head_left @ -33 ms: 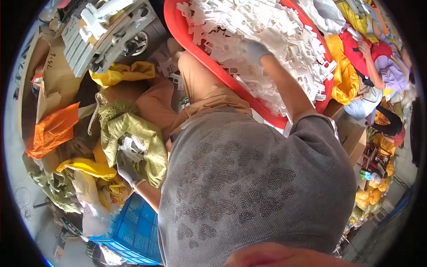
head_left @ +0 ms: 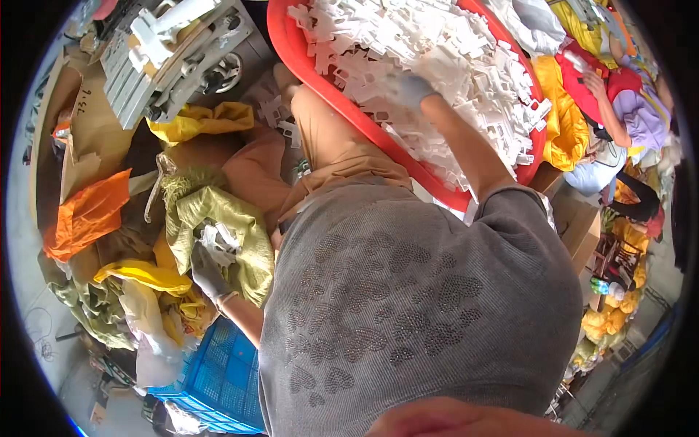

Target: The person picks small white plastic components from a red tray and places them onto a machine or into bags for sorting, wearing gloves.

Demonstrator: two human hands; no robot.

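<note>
A big red tub in front of me is heaped with small white plastic parts. My right hand, in a pale glove, is pressed into that heap with its fingers buried among the parts. At my left side, my gloved left hand is closed around a few white plastic parts, held over the mouth of a yellow-green sack. My grey patterned top fills the lower middle of the view.
A blue plastic crate sits below my left hand. Orange and yellow bags lie to the left. Stacked white frames rest on cardboard at top left. Another person sits at the right among coloured bags.
</note>
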